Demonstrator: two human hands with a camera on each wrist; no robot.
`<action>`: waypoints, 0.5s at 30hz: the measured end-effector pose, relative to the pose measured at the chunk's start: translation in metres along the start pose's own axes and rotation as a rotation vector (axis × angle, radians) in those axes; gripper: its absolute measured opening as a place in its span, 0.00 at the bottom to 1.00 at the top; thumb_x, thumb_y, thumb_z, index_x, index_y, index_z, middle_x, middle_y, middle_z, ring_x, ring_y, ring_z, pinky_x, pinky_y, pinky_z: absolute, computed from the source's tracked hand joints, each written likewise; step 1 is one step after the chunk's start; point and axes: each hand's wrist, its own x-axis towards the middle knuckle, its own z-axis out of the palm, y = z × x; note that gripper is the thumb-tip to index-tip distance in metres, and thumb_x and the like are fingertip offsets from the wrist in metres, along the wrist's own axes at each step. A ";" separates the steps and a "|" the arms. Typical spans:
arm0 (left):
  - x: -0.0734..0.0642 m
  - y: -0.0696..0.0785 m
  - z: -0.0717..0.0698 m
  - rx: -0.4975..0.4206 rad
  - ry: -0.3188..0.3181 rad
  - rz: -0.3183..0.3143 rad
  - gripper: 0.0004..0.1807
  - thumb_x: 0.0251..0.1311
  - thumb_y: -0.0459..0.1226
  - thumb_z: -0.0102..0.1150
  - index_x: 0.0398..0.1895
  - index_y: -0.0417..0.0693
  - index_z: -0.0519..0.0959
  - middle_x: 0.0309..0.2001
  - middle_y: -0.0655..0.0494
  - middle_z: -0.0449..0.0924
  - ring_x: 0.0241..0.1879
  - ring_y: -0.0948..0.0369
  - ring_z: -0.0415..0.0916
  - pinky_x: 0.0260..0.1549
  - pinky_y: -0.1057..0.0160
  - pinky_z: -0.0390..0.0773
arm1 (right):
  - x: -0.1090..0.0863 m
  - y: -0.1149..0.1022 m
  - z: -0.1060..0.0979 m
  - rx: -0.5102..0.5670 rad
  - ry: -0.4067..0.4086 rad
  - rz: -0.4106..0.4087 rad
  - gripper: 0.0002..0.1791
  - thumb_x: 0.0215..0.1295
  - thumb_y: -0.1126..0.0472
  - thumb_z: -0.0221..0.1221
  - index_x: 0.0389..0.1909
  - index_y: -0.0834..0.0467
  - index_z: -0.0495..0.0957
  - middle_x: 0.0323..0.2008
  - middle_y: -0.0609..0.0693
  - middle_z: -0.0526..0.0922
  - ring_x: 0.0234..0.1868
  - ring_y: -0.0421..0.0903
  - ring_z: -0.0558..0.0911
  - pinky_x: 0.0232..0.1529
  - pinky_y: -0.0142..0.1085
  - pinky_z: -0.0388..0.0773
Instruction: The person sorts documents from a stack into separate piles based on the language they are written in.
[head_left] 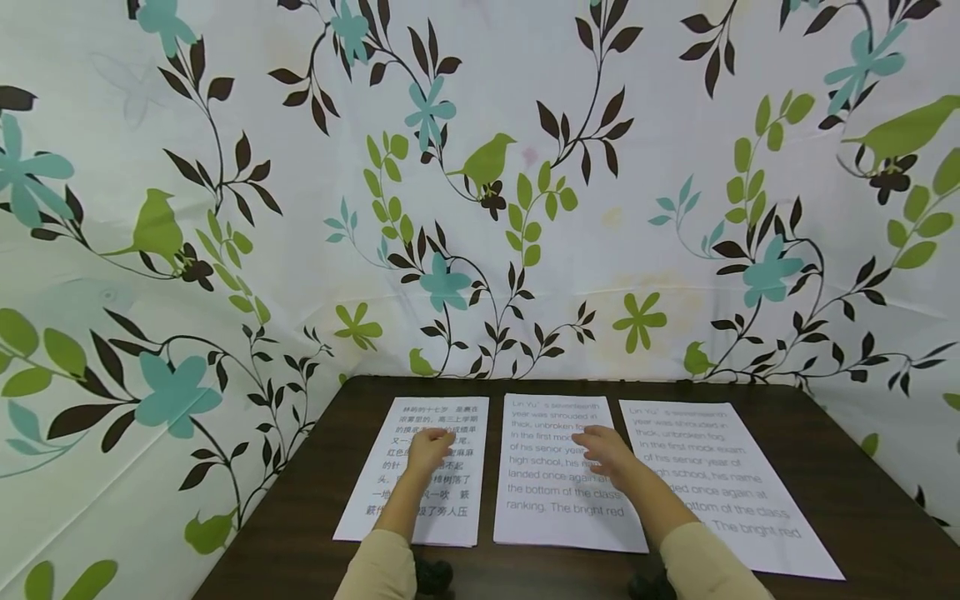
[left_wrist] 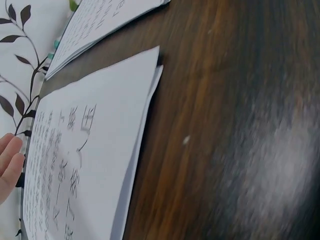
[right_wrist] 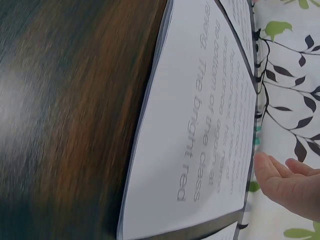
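My left hand [head_left: 430,448] is over a paper stack printed with Chinese characters [head_left: 442,533], its fingers loosely bent and holding nothing. In the left wrist view, fingertips [left_wrist: 11,175] show at the left edge, beside that stack's far side. The right hand [head_left: 611,457] hovers over the right side of the middle paper stack [head_left: 562,535], which bears English text. Its fingers are relaxed and slightly spread, with nothing in them. From the right wrist, the hand [right_wrist: 287,182] appears above the far end of the English pages [right_wrist: 150,200].
A third English-printed paper [head_left: 802,565] lies slanted on the right of the dark wooden table [head_left: 847,508]. Behind the table hangs a white cloth [head_left: 570,333] patterned with leaves, birds and flowers. The stacks' near edges show several layered sheets.
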 end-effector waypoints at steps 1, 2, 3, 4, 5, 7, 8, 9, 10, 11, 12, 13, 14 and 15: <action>0.000 0.000 0.001 0.005 -0.006 -0.003 0.23 0.55 0.38 0.51 0.48 0.27 0.67 0.42 0.39 0.71 0.39 0.48 0.72 0.36 0.55 0.73 | 0.000 0.001 -0.002 0.002 0.006 0.002 0.35 0.58 0.53 0.50 0.57 0.73 0.52 0.54 0.72 0.58 0.52 0.65 0.63 0.47 0.51 0.65; 0.000 -0.001 0.003 0.010 -0.011 0.000 0.23 0.55 0.38 0.51 0.48 0.27 0.67 0.42 0.39 0.71 0.39 0.48 0.72 0.35 0.55 0.73 | 0.000 0.002 -0.004 0.000 0.012 0.006 0.35 0.58 0.53 0.51 0.57 0.73 0.52 0.54 0.72 0.58 0.52 0.65 0.63 0.47 0.50 0.65; -0.001 -0.001 0.005 0.013 -0.008 -0.008 0.22 0.55 0.38 0.51 0.47 0.28 0.68 0.41 0.40 0.72 0.38 0.49 0.73 0.35 0.56 0.73 | 0.000 0.002 -0.005 -0.002 0.019 0.006 0.35 0.57 0.52 0.51 0.57 0.73 0.52 0.54 0.72 0.58 0.52 0.65 0.63 0.46 0.50 0.66; -0.001 -0.001 0.006 0.024 -0.007 -0.008 0.22 0.55 0.38 0.51 0.47 0.28 0.68 0.40 0.40 0.72 0.37 0.50 0.73 0.34 0.56 0.74 | 0.001 0.003 -0.006 -0.003 0.025 0.007 0.36 0.57 0.52 0.51 0.57 0.73 0.52 0.54 0.72 0.58 0.52 0.65 0.63 0.46 0.50 0.66; 0.000 -0.002 0.008 0.026 -0.006 -0.011 0.22 0.54 0.38 0.51 0.47 0.28 0.69 0.39 0.41 0.73 0.36 0.51 0.73 0.33 0.57 0.74 | 0.001 0.004 -0.008 -0.007 0.030 0.007 0.36 0.57 0.52 0.52 0.57 0.73 0.52 0.54 0.72 0.58 0.52 0.65 0.63 0.46 0.50 0.66; 0.000 -0.003 0.012 0.032 -0.003 -0.019 0.21 0.54 0.38 0.52 0.46 0.29 0.69 0.38 0.42 0.73 0.35 0.52 0.74 0.32 0.58 0.75 | 0.001 0.006 -0.010 -0.010 0.037 0.008 0.36 0.57 0.52 0.52 0.57 0.74 0.52 0.54 0.72 0.57 0.52 0.65 0.63 0.47 0.50 0.65; 0.000 -0.003 0.014 0.029 -0.007 -0.016 0.21 0.54 0.38 0.52 0.45 0.28 0.69 0.37 0.42 0.73 0.34 0.52 0.74 0.32 0.58 0.75 | 0.001 0.007 -0.012 -0.013 0.040 0.008 0.36 0.57 0.52 0.51 0.57 0.74 0.52 0.54 0.72 0.57 0.52 0.65 0.62 0.47 0.50 0.65; 0.000 -0.003 0.016 0.027 -0.008 -0.020 0.21 0.54 0.38 0.52 0.45 0.29 0.70 0.37 0.43 0.74 0.34 0.53 0.74 0.31 0.59 0.75 | 0.001 0.008 -0.013 -0.012 0.041 0.008 0.36 0.57 0.52 0.51 0.57 0.74 0.51 0.54 0.72 0.56 0.52 0.65 0.62 0.47 0.51 0.65; 0.000 -0.003 0.018 0.026 -0.012 -0.022 0.21 0.53 0.38 0.52 0.45 0.28 0.70 0.36 0.43 0.74 0.34 0.53 0.74 0.31 0.59 0.75 | 0.001 0.009 -0.014 -0.009 0.040 0.009 0.37 0.57 0.52 0.51 0.57 0.74 0.51 0.54 0.72 0.56 0.52 0.65 0.62 0.48 0.51 0.64; 0.000 -0.003 0.019 0.023 -0.013 -0.024 0.21 0.53 0.38 0.53 0.45 0.28 0.70 0.36 0.43 0.74 0.34 0.53 0.74 0.31 0.59 0.75 | 0.002 0.011 -0.015 -0.008 0.040 0.010 0.37 0.58 0.52 0.51 0.57 0.74 0.51 0.54 0.72 0.56 0.53 0.66 0.61 0.48 0.51 0.64; -0.001 -0.003 0.020 0.025 -0.014 -0.025 0.21 0.53 0.38 0.53 0.45 0.28 0.70 0.36 0.43 0.74 0.33 0.53 0.74 0.31 0.60 0.75 | 0.002 0.012 -0.016 -0.005 0.043 0.012 0.37 0.58 0.52 0.51 0.57 0.75 0.50 0.54 0.73 0.55 0.53 0.66 0.61 0.48 0.51 0.63; -0.001 -0.003 0.022 0.024 -0.016 -0.024 0.21 0.53 0.38 0.53 0.44 0.28 0.70 0.35 0.43 0.74 0.33 0.53 0.74 0.30 0.60 0.75 | 0.003 0.014 -0.017 -0.002 0.047 0.012 0.36 0.58 0.53 0.51 0.56 0.75 0.50 0.54 0.73 0.55 0.53 0.66 0.60 0.49 0.51 0.63; -0.001 -0.003 0.023 0.021 -0.016 -0.026 0.21 0.53 0.38 0.53 0.44 0.27 0.70 0.35 0.43 0.75 0.33 0.53 0.74 0.30 0.60 0.75 | 0.003 0.015 -0.019 -0.004 0.047 0.011 0.37 0.58 0.53 0.51 0.56 0.76 0.50 0.54 0.73 0.55 0.53 0.67 0.60 0.49 0.52 0.62; -0.001 -0.003 0.024 0.020 -0.016 -0.033 0.21 0.53 0.38 0.53 0.44 0.28 0.70 0.35 0.43 0.75 0.33 0.53 0.74 0.30 0.60 0.75 | 0.004 0.016 -0.020 -0.005 0.050 0.013 0.37 0.58 0.53 0.51 0.56 0.76 0.50 0.54 0.73 0.55 0.53 0.67 0.59 0.49 0.52 0.62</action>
